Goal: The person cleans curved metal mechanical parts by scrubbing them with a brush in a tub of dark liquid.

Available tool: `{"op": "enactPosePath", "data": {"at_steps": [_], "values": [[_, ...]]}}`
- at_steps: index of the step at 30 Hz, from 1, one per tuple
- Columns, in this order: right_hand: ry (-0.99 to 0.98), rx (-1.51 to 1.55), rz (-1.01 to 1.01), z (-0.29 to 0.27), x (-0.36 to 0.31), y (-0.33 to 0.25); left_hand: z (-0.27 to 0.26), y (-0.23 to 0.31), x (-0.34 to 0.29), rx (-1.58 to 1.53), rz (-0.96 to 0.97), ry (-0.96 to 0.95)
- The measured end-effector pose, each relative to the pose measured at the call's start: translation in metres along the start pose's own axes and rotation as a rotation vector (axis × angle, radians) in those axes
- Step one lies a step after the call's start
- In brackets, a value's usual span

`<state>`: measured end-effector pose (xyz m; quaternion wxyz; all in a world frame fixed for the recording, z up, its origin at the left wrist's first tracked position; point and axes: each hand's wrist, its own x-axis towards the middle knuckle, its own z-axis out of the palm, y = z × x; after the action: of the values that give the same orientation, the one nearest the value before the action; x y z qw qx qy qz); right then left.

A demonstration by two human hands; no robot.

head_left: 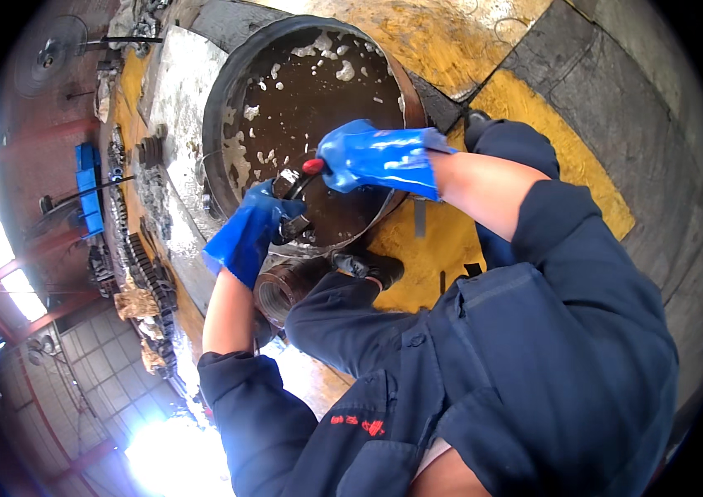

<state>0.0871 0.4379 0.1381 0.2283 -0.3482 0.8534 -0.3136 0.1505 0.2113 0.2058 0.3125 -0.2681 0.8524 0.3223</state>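
Note:
Both my hands wear blue rubber gloves and are over a large round tub (217, 166) of dark brown liquid (310, 108) with patches of foam. My right hand (364, 157) is closed around a dark, slim tool with a red end (312, 166); its exact kind is unclear. Lower left of it, my left hand (259, 217) grips a dark, blocky metal part (293, 228) near the tub's near side. The tool slants down toward that part, and I cannot tell whether they touch. Gloved fingers partly hide both things.
By the near side of the tub lies a thick threaded metal cylinder (279, 294). Yellow and grey floor plates (567, 132) surround the tub. Rows of dark metal parts (146, 265) and a blue bin (89, 190) are at the left. My shoe (372, 267) is close to the tub.

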Motion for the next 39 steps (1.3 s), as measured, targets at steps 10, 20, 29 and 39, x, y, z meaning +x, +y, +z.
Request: {"op": "enactPosePath", "data": {"at_steps": [10,20,29,39], "values": [[0.151,0.102,-0.202,-0.001,0.005,-0.012,0.020,0.041,-0.079,-0.435,0.137,0.096],[0.078,0.066,-0.221,0.004,0.007,-0.027,0.048,0.024,-0.105,-0.467,0.156,0.230],[0.097,0.088,-0.155,-0.001,-0.007,-0.036,0.081,0.022,-0.130,-0.594,0.250,0.319],[0.096,0.080,-0.117,0.003,0.000,-0.039,0.089,0.014,-0.131,-0.259,0.371,0.394]]}}
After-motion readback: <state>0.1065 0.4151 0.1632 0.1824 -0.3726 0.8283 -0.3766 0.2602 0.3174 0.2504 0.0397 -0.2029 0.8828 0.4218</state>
